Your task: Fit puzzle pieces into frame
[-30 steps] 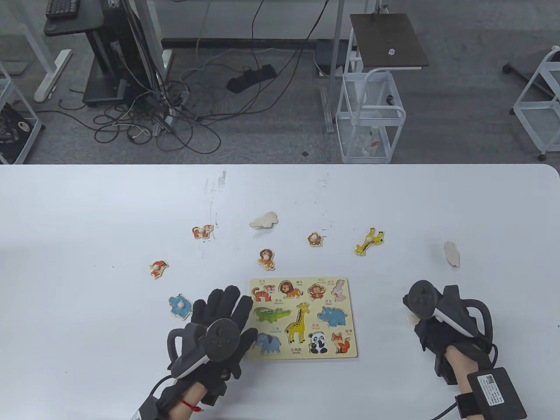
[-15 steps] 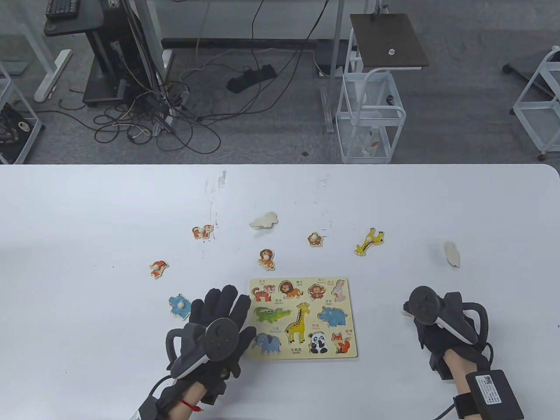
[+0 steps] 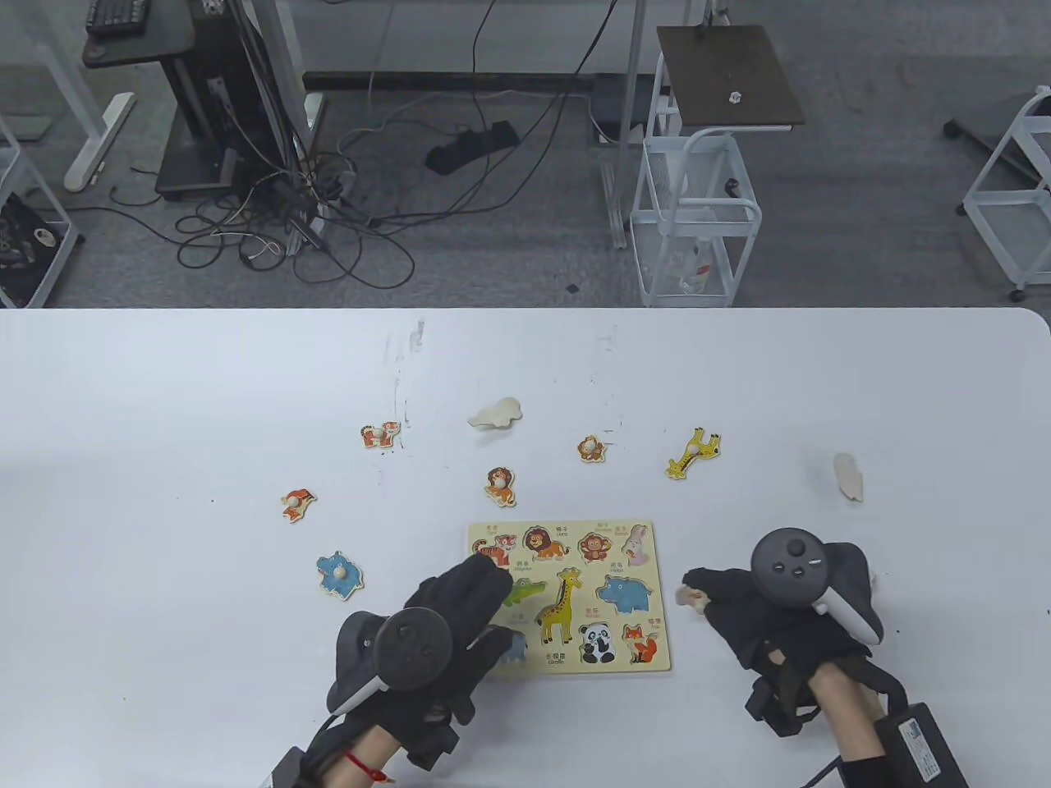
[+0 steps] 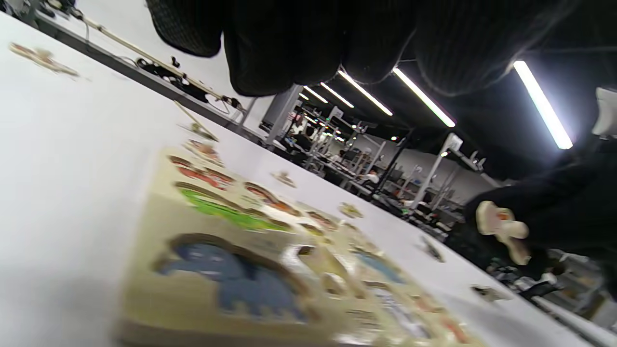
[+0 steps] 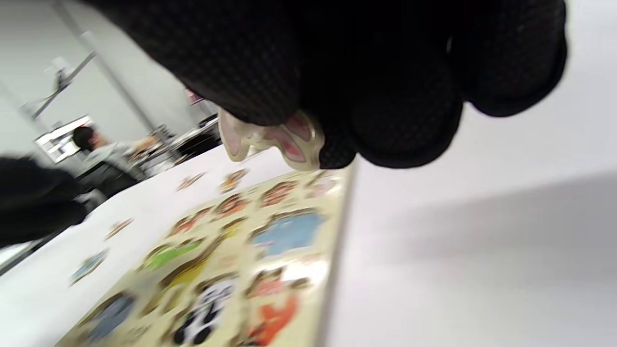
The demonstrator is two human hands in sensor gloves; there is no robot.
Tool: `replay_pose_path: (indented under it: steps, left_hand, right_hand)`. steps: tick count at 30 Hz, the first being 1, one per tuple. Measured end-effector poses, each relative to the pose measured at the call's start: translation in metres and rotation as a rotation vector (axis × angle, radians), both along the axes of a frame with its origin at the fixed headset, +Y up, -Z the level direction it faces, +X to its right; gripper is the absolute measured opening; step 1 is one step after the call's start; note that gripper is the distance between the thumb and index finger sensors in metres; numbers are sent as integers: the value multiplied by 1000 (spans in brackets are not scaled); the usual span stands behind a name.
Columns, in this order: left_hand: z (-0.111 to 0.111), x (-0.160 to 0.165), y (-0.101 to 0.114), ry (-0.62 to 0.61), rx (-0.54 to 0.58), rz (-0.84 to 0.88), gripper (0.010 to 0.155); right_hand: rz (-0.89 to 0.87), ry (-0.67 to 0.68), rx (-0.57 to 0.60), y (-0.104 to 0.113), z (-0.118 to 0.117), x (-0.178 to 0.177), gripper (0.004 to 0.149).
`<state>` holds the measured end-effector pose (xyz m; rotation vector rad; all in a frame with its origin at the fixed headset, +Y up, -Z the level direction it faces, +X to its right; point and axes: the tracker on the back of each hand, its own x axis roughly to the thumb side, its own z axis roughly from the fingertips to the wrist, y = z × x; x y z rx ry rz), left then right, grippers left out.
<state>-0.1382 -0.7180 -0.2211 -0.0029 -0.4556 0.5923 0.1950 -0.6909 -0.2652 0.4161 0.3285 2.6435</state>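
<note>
The yellow puzzle frame (image 3: 657, 533) lies near the table's front edge, with printed animal recesses. My left hand (image 3: 480, 579) lies over the frame's left side, covering part of the crocodile and elephant recesses, and holds nothing. My right hand (image 3: 696, 593) is just right of the frame's right edge and pinches a small rabbit piece (image 3: 688, 597). The rabbit piece's pink ears show under the fingers in the right wrist view (image 5: 270, 137). It also shows in the left wrist view (image 4: 501, 229). The frame fills the lower part of the left wrist view (image 4: 159, 289).
Loose pieces lie beyond and left of the frame: hippo (image 3: 339, 573), fox (image 3: 297, 502), tiger (image 3: 380, 434), lion (image 3: 500, 485), monkey (image 3: 591, 448), giraffe (image 3: 694, 453). Two face-down pieces lie at the middle back (image 3: 496, 413) and far right (image 3: 849, 476).
My left hand moved right onto the frame's left side. My right hand moved left with the rabbit piece, up to the frame's right edge.
</note>
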Motion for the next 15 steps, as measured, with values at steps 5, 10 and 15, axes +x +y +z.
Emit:
replay_pose_path:
  steps: [5, 10, 15]
  left_hand:
    - [6, 17, -2, -28, -43, 103, 59]
    - [2, 25, -12, -15, -149, 147, 53]
    - [-2, 14, -16, -26, -226, 210, 46]
  right_hand:
    - [80, 212, 59, 23, 19, -71, 48]
    - [73, 340, 102, 34, 30, -116, 48]
    - [89, 333, 152, 40, 28, -128, 45]
